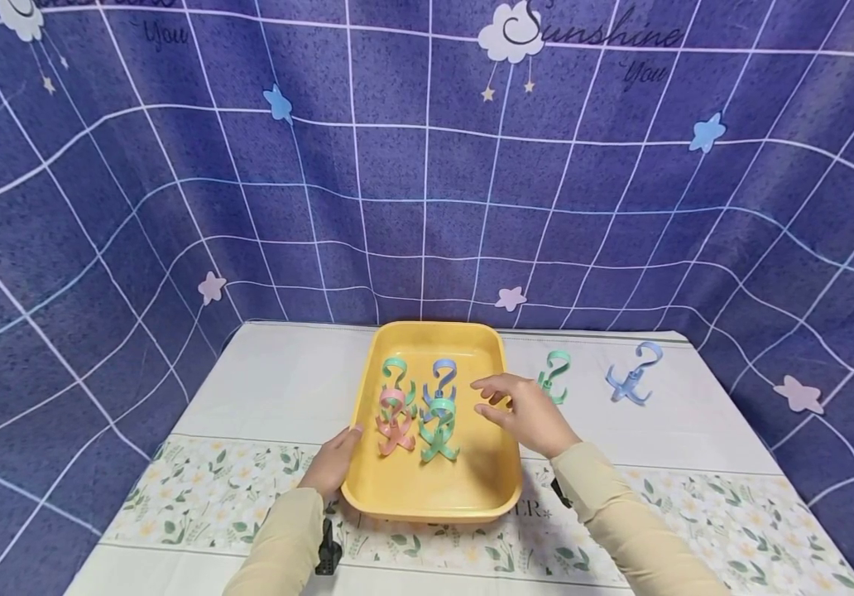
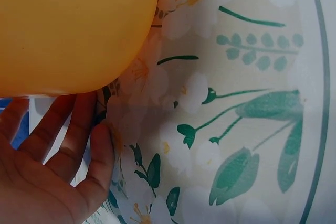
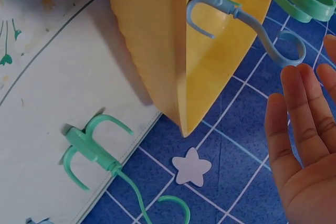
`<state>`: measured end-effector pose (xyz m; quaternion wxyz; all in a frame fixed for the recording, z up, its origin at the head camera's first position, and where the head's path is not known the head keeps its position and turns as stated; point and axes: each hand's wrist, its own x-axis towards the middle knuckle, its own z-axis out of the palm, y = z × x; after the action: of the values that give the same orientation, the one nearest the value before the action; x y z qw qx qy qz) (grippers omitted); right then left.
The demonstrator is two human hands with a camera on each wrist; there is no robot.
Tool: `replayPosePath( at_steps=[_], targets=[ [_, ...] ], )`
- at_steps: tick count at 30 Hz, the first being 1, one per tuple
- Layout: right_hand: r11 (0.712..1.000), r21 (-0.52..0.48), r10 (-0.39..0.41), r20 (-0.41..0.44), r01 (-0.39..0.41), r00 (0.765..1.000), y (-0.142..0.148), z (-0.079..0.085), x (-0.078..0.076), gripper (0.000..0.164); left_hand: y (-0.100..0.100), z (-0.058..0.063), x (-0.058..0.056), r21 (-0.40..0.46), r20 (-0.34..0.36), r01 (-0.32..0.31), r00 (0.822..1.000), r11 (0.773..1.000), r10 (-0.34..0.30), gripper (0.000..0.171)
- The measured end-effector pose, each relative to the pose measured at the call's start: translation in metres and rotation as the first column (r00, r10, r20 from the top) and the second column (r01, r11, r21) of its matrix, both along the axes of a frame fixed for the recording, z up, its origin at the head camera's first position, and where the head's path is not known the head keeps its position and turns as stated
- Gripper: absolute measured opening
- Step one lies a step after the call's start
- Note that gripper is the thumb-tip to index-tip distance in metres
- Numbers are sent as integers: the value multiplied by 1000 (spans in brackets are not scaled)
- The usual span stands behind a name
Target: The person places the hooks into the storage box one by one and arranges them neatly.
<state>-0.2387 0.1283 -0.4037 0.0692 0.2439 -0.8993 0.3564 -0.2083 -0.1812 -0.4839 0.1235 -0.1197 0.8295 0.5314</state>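
Four-pronged plastic hanger hooks stand in a yellow tray (image 1: 472,497): a pink hook (image 1: 395,434), a blue hook (image 1: 443,374), a front green hook (image 1: 438,443) and a back green hook (image 1: 395,368). My left hand (image 1: 333,459) holds the tray's left rim, its thumb at the edge; in the left wrist view the fingers (image 2: 58,153) run along the outer wall, tips hidden. Over the tray's right side hovers my right hand (image 1: 527,410), fingers loosely bent with nothing in them. In the right wrist view its fingertips (image 3: 291,77) appear close to the blue hook's curl (image 3: 291,51).
Right of the tray, a green hook (image 1: 558,364) lies on the white tabletop, partly behind my right hand. Farther right is another blue hook (image 1: 631,381). A flowered cloth band (image 1: 226,488) crosses the table's front; a purple-blue curtain (image 1: 427,165) surrounds the back and sides.
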Motion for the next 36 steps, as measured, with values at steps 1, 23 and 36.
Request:
replayPosePath(
  at_steps=[1, 23, 36],
  targets=[
    [1000, -1, -3, 0, 3, 1000, 1, 0, 0, 27, 0, 0, 0, 0, -1, 1, 1000, 1000, -1, 64],
    [998, -17, -65, -52, 64, 997, 26, -4, -1, 30, -1, -2, -2, 26, 12, -7, 1000, 1000, 7, 65],
    [991, -32, -134, -48, 133, 990, 46, -5, -3, 29, -1, -4, -3, 33, 19, -20, 1000, 999, 20, 65]
  ],
)
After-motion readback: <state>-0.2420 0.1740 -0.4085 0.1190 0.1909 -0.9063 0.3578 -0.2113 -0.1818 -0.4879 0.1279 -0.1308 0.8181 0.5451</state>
